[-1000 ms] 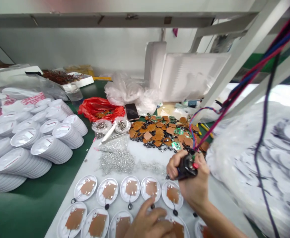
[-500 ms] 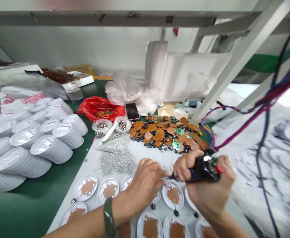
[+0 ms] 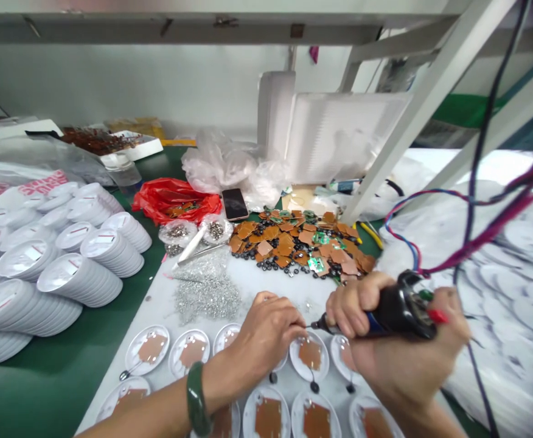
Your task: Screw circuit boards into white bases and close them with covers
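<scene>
A green bench [image 3: 61, 395] fills the lower left, with stacks of white plates [image 3: 79, 280] at nine o'clock and a heap of copper-faced boards [image 3: 285, 243] at twelve. At six o'clock, a rows of plates [image 3: 310, 356] shows boards fitted, so part of the batch looks done, though the stacks show none. The right grip [image 3: 407, 359] is closed around a black corded hand tool [image 3: 398, 313], its thin metal tip [image 3: 314, 326] just beside the left grip [image 3: 261, 334], which curls over a plate; whether it holds anything is hidden.
</scene>
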Motion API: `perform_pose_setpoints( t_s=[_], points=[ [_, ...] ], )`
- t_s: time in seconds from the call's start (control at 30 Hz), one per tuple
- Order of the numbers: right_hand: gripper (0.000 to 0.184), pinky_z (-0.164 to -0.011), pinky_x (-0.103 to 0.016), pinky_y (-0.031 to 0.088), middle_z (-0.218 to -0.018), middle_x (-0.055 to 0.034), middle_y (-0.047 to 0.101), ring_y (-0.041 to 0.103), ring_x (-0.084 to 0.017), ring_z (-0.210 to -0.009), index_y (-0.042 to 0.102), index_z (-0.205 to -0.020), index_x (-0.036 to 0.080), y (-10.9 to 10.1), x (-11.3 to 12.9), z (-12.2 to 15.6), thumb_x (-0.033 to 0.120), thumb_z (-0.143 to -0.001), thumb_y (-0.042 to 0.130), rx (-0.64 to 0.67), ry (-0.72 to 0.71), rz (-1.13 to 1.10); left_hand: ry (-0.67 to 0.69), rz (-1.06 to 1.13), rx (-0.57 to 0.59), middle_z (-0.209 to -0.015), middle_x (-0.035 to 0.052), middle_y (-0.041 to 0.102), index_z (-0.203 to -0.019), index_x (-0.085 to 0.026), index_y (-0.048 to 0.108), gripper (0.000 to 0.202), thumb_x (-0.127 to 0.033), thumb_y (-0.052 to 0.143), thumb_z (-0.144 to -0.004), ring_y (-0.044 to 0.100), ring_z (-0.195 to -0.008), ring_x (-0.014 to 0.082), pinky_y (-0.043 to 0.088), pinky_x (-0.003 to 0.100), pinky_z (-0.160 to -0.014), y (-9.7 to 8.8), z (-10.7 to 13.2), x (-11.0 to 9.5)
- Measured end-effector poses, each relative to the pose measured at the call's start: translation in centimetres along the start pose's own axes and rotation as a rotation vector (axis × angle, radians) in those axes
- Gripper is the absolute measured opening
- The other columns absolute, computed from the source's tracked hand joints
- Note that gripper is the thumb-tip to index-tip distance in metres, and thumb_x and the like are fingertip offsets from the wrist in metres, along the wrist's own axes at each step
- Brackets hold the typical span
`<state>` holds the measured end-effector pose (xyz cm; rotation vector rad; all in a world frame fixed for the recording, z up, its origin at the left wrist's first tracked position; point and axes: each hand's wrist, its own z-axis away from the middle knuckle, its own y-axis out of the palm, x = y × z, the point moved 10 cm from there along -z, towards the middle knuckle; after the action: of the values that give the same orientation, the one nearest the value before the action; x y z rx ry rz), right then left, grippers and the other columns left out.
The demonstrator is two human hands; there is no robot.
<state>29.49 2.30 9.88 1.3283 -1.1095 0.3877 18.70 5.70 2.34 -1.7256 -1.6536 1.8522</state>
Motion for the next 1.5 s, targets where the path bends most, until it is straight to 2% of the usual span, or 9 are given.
perform_pose_setpoints(
  t_s=[0.17, 0.3, 0.53, 0.67, 0.8, 0.93, 1.17, 1.37, 1.5],
  points=[
    [0.057, -0.047, -0.031, 0.038, -0.046, 0.0010, 0.045, 0.045, -0.015, -0.043, 0.062, -0.061, 0.023, -0.3, 0.9, 0.5, 0.070, -0.087, 0.045, 0.012, 0.044, -0.023, 0.040, 0.099, 0.003, -0.083, -0.0043, 0.069, -0.085, -0.019, 0.068, 0.014, -0.016, 0.065, -0.098, 0.063, -0.079, 0.0133, 0.042, 0.032, -0.084, 0.0, 0.7, -1.8],
    [0.059, -0.046, -0.031, 0.037, -0.044, 0.0018, 0.041, 0.041, -0.014, -0.041, 0.060, -0.059, 0.023, -1.2, 2.2, 0.9, 0.072, -0.087, 0.042, -0.009, 0.068, -0.039, 0.149, 0.163, -0.006, -0.083, -0.0023, 0.068, -0.087, -0.018, 0.066, 0.016, -0.015, 0.059, -0.101, 0.063, -0.078, 0.0137, 0.042, 0.032, -0.084, -0.1, 0.8, -3.8],
    [0.059, -0.044, -0.032, 0.037, -0.043, 0.0013, 0.041, 0.041, -0.014, -0.039, 0.061, -0.059, 0.023, -2.3, 4.6, 2.5, 0.070, -0.088, 0.041, -0.007, 0.019, -0.037, 0.173, 0.204, -0.065, -0.079, -0.0046, 0.067, -0.083, -0.019, 0.065, 0.017, -0.027, 0.069, -0.097, 0.061, -0.073, 0.0120, 0.041, 0.032, -0.083, 1.0, 1.1, -5.2],
    [0.058, -0.044, -0.032, 0.036, -0.042, 0.0016, 0.040, 0.040, -0.014, -0.039, 0.060, -0.059, 0.023, -2.5, 4.8, 3.4, 0.070, -0.088, 0.041, 0.003, 0.030, -0.043, 0.154, 0.226, -0.054, -0.079, -0.0039, 0.068, -0.080, -0.018, 0.063, 0.019, -0.026, 0.071, -0.095, 0.063, -0.074, 0.0129, 0.042, 0.033, -0.083, 1.3, 1.2, -6.0],
    [0.057, -0.045, -0.032, 0.038, -0.042, 0.0018, 0.040, 0.039, -0.014, -0.039, 0.061, -0.061, 0.023, -2.7, 4.9, 3.7, 0.070, -0.087, 0.041, 0.016, 0.051, -0.056, 0.246, 0.175, -0.026, -0.083, 0.0000, 0.067, -0.086, -0.017, 0.063, 0.022, -0.027, 0.056, -0.104, 0.063, -0.077, 0.0149, 0.045, 0.032, -0.080, 1.4, 1.3, -7.7],
    [0.059, -0.044, -0.031, 0.037, -0.041, 0.0017, 0.039, 0.039, -0.014, -0.038, 0.061, -0.060, 0.023, -2.7, 5.3, 4.0, 0.070, -0.088, 0.039, 0.023, 0.056, -0.044, 0.303, 0.116, -0.055, -0.083, 0.0022, 0.067, -0.089, -0.017, 0.061, 0.029, -0.026, 0.042, -0.109, 0.062, -0.077, 0.0164, 0.046, 0.032, -0.078, 1.6, 1.8, -8.9],
    [0.066, -0.046, -0.032, 0.040, -0.044, 0.0000, 0.044, 0.042, -0.015, -0.042, 0.065, -0.066, 0.023, -3.1, 5.0, 5.2, 0.076, -0.089, 0.034, 0.074, 0.077, -0.064, 0.313, 0.051, -0.170, -0.074, -0.0023, 0.063, -0.083, -0.018, 0.057, 0.027, -0.027, 0.048, -0.106, 0.059, -0.067, 0.0136, 0.046, 0.034, -0.082, 1.8, 2.5, -9.8],
    [0.067, -0.048, -0.032, 0.040, -0.047, -0.0009, 0.048, 0.043, -0.015, -0.044, 0.067, -0.069, 0.022, -3.6, 4.8, 5.9, 0.076, -0.091, 0.033, 0.104, 0.081, -0.085, 0.325, -0.001, -0.143, -0.075, -0.0008, 0.062, -0.085, -0.019, 0.058, 0.027, -0.021, 0.042, -0.106, 0.059, -0.070, 0.0143, 0.049, 0.032, -0.078, 3.0, 2.9, -10.2],
    [0.067, -0.046, -0.033, 0.041, -0.047, -0.0009, 0.048, 0.041, -0.015, -0.041, 0.068, -0.071, 0.024, -4.1, 4.5, 6.3, 0.079, -0.088, 0.035, 0.155, 0.114, -0.037, 0.347, -0.047, -0.181, -0.071, -0.0020, 0.061, -0.083, -0.019, 0.058, 0.028, -0.020, 0.042, -0.105, 0.056, -0.065, 0.0133, 0.050, 0.031, -0.077, 3.5, 3.4, -10.4]
  ],
)
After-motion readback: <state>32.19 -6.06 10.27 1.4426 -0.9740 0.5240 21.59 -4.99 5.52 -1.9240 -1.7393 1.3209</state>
